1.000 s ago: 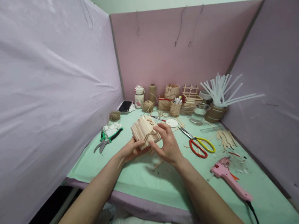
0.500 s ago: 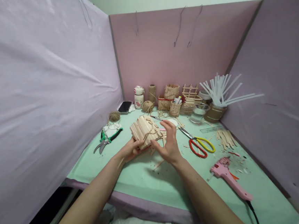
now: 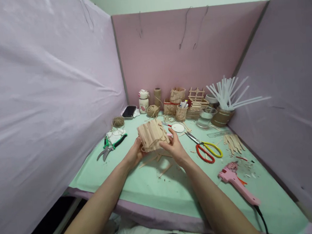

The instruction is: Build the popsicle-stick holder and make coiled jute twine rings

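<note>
A small box-like piece made of pale wooden sticks point(image 3: 151, 133) is held up over the table between both hands, tilted, with a strand of twine along its near edge. My left hand point(image 3: 135, 153) grips its left side, the fingers partly hidden behind it. On its right side, my right hand point(image 3: 176, 149) grips with the thumb in front and the fingers behind. Beneath it, loose wooden sticks point(image 3: 164, 170) lie on the green cloth point(image 3: 151, 190).
Red-and-yellow scissors point(image 3: 205, 152) and a pink glue gun point(image 3: 236, 182) lie to the right. Green-handled pruning shears point(image 3: 111, 147) are at left. Along the back stand a bottle point(image 3: 144, 101), twine balls point(image 3: 152, 111), a glass bowl point(image 3: 205, 118) and a jar of glue sticks point(image 3: 223, 116). Cloth-covered panels enclose the table.
My right hand has closed from spread fingers onto the right side of the wooden piece. The piece has turned a little, and my left thumb has left its front face.
</note>
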Tool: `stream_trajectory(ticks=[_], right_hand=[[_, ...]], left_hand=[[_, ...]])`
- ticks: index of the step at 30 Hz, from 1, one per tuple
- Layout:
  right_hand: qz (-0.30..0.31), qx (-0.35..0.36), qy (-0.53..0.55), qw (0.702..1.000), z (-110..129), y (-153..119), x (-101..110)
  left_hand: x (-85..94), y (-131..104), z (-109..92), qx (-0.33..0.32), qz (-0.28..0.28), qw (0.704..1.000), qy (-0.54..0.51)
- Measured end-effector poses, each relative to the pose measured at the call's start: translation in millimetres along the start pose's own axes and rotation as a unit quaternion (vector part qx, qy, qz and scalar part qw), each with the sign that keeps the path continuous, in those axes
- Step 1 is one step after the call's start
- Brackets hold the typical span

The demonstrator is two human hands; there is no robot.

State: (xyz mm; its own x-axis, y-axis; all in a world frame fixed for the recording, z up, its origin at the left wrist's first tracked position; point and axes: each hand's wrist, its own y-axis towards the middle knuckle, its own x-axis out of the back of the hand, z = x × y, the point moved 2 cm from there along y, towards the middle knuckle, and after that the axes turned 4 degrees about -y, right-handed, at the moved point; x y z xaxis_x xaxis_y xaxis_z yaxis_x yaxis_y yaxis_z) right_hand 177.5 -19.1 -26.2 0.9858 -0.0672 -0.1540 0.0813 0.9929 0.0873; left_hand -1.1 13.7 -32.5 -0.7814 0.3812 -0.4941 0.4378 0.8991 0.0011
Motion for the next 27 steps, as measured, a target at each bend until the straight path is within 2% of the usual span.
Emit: stream_trajectory(ticks=[3,5,7,9,12,14,16,18,20,23,24,25,27], right_hand=[[-0.067,-0.028,0.119,0.990,1.1,3.8,4.0],[-0.113,-0.025,0.189,0.975,5.0,5.5,7.2],[-0.146,0.004,0.236,0.961,10.4,6.1,10.5],[-0.163,0.041,0.262,0.950,15.6,5.7,13.6],[-0.185,0.086,0.270,0.941,20.8,4.1,17.8],[-0.200,0.097,0.264,0.939,22.3,3.2,19.3],[-0.205,0.096,0.262,0.938,22.8,2.9,19.2],[-0.201,0.092,0.266,0.938,22.8,2.9,17.7],[-0.192,0.089,0.269,0.939,22.5,3.1,15.8],[-0.180,0.088,0.266,0.943,21.6,2.9,14.1],[-0.178,0.088,0.262,0.944,21.0,2.5,14.1],[-0.177,0.089,0.254,0.947,20.2,2.0,14.2],[-0.175,0.098,0.221,0.955,18.4,1.0,14.2]], left_hand=[[8.4,1.5,-6.2,-0.065,-0.081,0.994,0.044],[16.3,1.8,-12.1,-0.133,-0.147,0.972,0.127],[22.8,0.8,-17.6,-0.194,-0.208,0.927,0.245],[26.1,-1.0,-19.2,-0.222,-0.237,0.872,0.368],[24.5,-4.0,-9.7,-0.178,-0.201,0.796,0.542],[19.9,-7.1,3.3,-0.114,-0.148,0.752,0.633],[11.2,-10.6,17.5,-0.064,-0.080,0.727,0.679],[-2.2,-11.9,28.4,-0.039,-0.030,0.722,0.691],[-19.5,-8.9,33.7,-0.041,0.003,0.730,0.682],[-44.8,2.5,30.6,-0.106,0.061,0.777,0.618],[-49.1,6.8,26.7,-0.128,0.057,0.797,0.587],[-50.0,10.7,21.4,-0.147,0.028,0.814,0.561],[-43.2,15.4,7.6,-0.187,-0.079,0.837,0.509]])
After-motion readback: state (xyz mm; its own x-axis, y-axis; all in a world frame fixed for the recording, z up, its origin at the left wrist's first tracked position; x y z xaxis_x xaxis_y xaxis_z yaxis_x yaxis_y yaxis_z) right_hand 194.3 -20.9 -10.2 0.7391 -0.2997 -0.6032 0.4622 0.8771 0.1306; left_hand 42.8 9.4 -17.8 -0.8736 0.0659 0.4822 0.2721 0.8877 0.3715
